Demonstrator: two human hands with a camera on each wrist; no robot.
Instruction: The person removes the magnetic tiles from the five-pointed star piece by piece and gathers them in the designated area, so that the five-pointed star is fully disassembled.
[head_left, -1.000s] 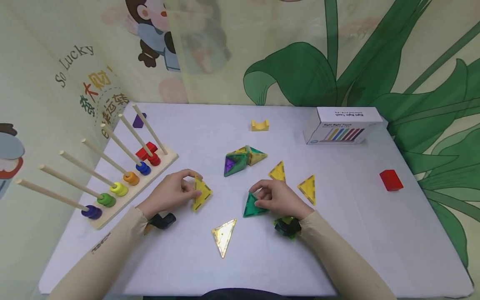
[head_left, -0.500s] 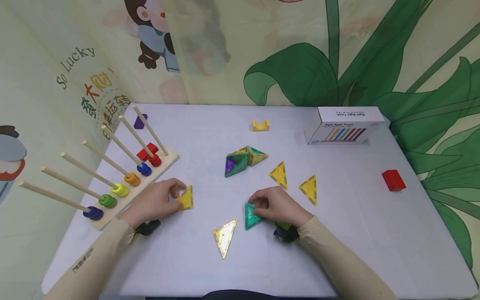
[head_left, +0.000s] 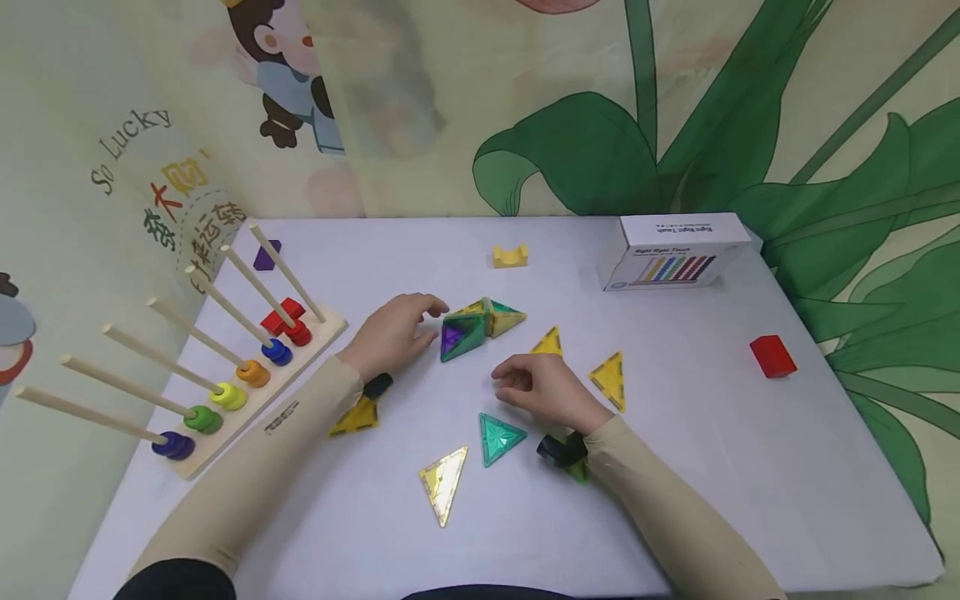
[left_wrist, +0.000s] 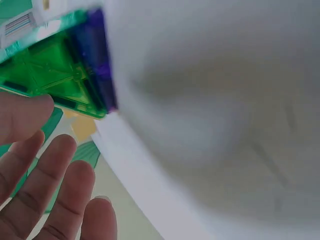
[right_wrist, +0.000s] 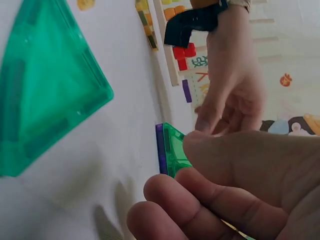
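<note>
My left hand [head_left: 401, 333] reaches beside the built cluster of magnetic tiles [head_left: 472, 329], which has purple, green and yellow faces. In the left wrist view its fingers are loosely extended and its thumb lies close to a green tile [left_wrist: 60, 75]; whether they touch I cannot tell. My right hand [head_left: 551, 387] hovers with relaxed fingers and nothing in them, just beyond a loose green triangular tile [head_left: 501, 439]. Yellow tiles [head_left: 356, 417] lie partly hidden under my left wrist. A pale gold triangular tile [head_left: 444, 486] lies nearer to me.
A wooden peg board [head_left: 258, 387] with coloured rings stands at the left. Yellow triangles [head_left: 611, 382] lie by my right hand, a light green tile [head_left: 577, 472] under that wrist. A white box [head_left: 675, 252], red block [head_left: 772, 357] and yellow arch block [head_left: 510, 257] sit farther out.
My left hand has let go of the yellow triangle at the left and moved forward and right to the tile cluster. My right hand has released the green triangle and lifted slightly away.
</note>
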